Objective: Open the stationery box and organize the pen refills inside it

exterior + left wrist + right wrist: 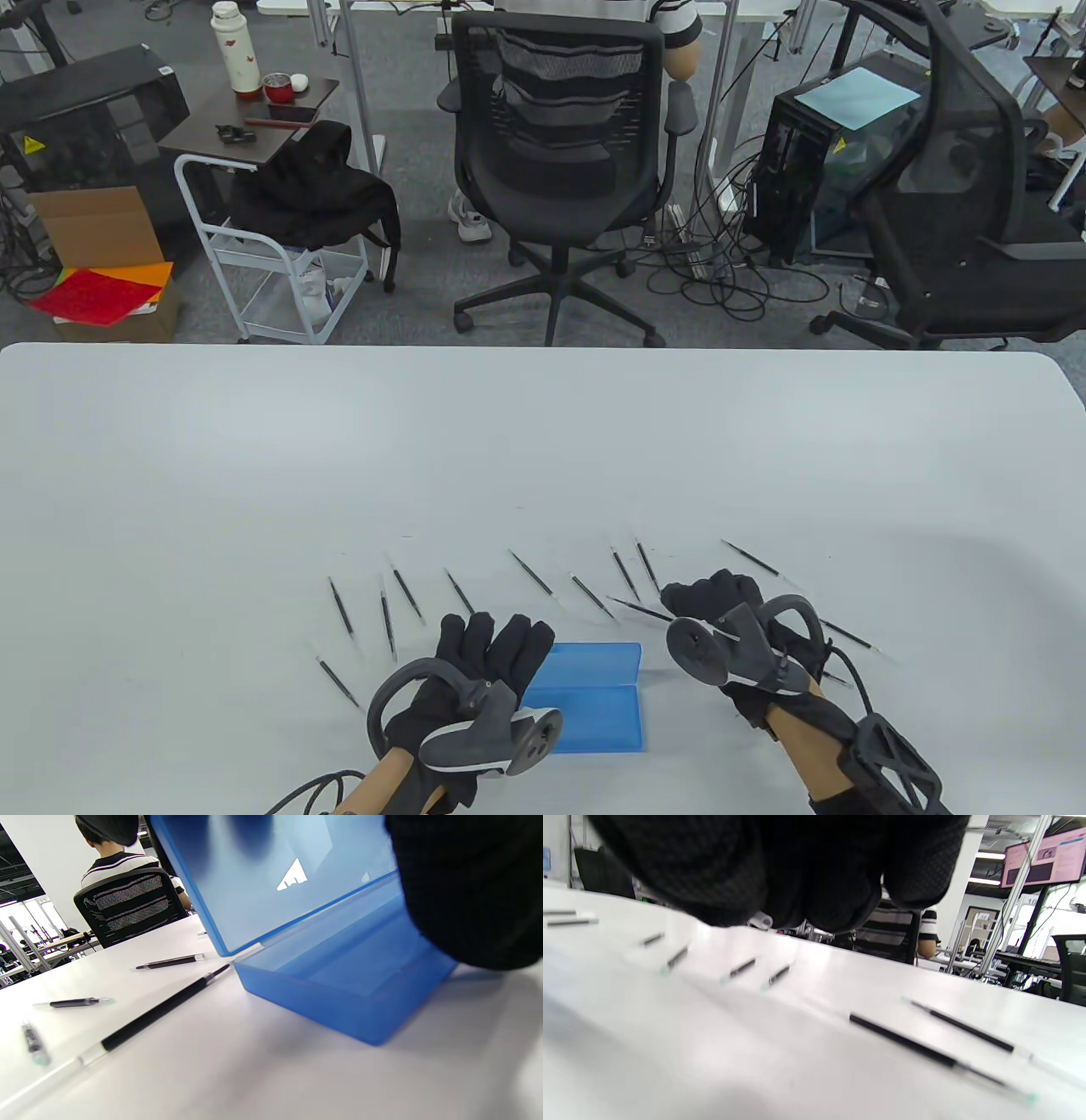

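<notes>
The blue translucent stationery box (594, 698) lies open near the table's front edge; in the left wrist view its lid (254, 878) stands raised over the empty base (339, 984). My left hand (496, 645) has straight fingers against the lid's left end, and they show dark through the lid. Several black pen refills (532, 572) lie fanned on the table (543, 441) around the box. My right hand (683, 601) is to the right of the box with fingers bunched, pinching a refill (640, 608); its clear tip (759, 920) pokes out below the fingers (814, 899).
More refills lie left (341, 604) and right (751, 556) of the hands, and one lies beside the box (161, 1012). Beyond the table's far edge (543, 346) stands an office chair (556, 153) with a seated person, a cart, and computer cases.
</notes>
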Motion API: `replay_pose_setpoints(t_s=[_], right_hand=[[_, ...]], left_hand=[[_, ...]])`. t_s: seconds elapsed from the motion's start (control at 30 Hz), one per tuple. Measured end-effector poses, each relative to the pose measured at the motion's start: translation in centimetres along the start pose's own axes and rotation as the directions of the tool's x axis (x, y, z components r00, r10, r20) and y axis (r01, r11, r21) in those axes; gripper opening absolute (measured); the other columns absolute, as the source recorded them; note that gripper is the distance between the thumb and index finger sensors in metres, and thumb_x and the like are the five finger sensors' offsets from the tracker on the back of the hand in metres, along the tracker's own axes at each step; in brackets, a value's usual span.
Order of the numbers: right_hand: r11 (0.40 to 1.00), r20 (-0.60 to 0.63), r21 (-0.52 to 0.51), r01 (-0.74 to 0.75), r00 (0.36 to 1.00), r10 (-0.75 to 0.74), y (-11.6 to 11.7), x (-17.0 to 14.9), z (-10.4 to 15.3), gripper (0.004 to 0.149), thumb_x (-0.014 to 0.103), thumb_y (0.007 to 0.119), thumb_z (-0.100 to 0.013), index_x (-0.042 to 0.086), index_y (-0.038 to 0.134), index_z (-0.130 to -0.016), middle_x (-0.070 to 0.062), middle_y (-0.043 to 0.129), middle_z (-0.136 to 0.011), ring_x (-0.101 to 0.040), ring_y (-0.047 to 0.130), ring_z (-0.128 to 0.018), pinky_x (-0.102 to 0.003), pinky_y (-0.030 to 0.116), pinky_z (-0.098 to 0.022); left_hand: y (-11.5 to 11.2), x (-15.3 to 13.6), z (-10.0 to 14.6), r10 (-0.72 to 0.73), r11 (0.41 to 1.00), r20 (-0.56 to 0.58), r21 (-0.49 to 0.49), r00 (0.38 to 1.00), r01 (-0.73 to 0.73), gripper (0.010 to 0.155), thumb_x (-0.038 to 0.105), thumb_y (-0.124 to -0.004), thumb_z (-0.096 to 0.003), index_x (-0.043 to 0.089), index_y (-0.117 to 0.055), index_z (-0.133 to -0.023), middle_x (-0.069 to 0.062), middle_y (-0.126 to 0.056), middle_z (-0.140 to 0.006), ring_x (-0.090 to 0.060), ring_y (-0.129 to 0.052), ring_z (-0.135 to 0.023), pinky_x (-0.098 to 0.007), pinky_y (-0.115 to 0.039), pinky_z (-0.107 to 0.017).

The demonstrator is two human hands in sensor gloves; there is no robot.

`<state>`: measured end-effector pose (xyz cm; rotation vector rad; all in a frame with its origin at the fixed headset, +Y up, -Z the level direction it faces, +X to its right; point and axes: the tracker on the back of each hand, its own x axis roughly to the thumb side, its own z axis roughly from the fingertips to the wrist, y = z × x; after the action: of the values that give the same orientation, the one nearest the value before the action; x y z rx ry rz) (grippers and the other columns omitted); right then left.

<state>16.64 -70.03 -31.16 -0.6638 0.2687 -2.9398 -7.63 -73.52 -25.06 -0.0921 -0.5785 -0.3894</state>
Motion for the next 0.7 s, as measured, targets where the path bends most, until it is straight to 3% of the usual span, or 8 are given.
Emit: replay_pose_setpoints(t_s=[0.13, 0.33, 0.5, 0.7], right_hand=[[0.995, 0.037, -0.099, 0.028, 0.999, -0.024, -3.0, 1.1, 1.7, 0.06, 0.032, 0.094, -0.038, 0.019, 0.076, -0.094, 0.0, 0.1, -0.074, -0.029, 0.099, -0.071, -0.058, 0.08, -0.065], [0.988, 0.153, -0.153, -0.008, 0.988, 0.032, -4.8, 5.1, 4.4, 0.06, 0.033, 0.094, -0.038, 0.019, 0.076, -0.094, 0.0, 0.101, -0.073, -0.029, 0.099, -0.071, -0.058, 0.08, -0.065], [0.991, 0.26, -0.115, -0.061, 0.961, 0.089, -3.5, 9.5, 5.7, 0.061, 0.033, 0.094, -0.038, 0.019, 0.076, -0.094, 0.0, 0.101, -0.073, -0.029, 0.099, -0.07, -0.058, 0.08, -0.064], [0.985, 0.285, -0.061, -0.164, 0.942, 0.174, -1.0, 12.3, 5.4, 0.061, 0.033, 0.094, -0.038, 0.019, 0.076, -0.094, 0.0, 0.101, -0.073, -0.029, 0.1, -0.069, -0.058, 0.081, -0.064]], left_hand=[[0.0, -0.1, 0.0, 0.004, 1.0, -0.005, -0.002, 1.0, -0.004, 0.134, 0.068, -0.086, -0.0261, 0.011, -0.004, -0.115, -0.016, -0.024, -0.125, -0.055, -0.054, -0.11, -0.073, -0.047, -0.076], [0.0, -0.2, -0.1, 0.014, 1.0, -0.011, -0.01, 1.0, -0.014, 0.134, 0.068, -0.086, -0.0255, 0.012, -0.003, -0.115, -0.015, -0.024, -0.126, -0.053, -0.055, -0.11, -0.072, -0.047, -0.076], [0.0, -0.3, -0.1, 0.015, 1.0, -0.025, -0.017, 1.0, -0.016, 0.134, 0.069, -0.085, -0.0253, 0.013, -0.002, -0.115, -0.02, -0.027, -0.125, -0.052, -0.055, -0.11, -0.072, -0.047, -0.076], [-0.1, -0.4, -0.1, 0.023, 1.0, -0.029, -0.018, 0.999, -0.023, 0.134, 0.069, -0.085, -0.0253, 0.015, -0.002, -0.115, -0.02, -0.029, -0.124, -0.054, -0.055, -0.109, -0.072, -0.047, -0.076]])
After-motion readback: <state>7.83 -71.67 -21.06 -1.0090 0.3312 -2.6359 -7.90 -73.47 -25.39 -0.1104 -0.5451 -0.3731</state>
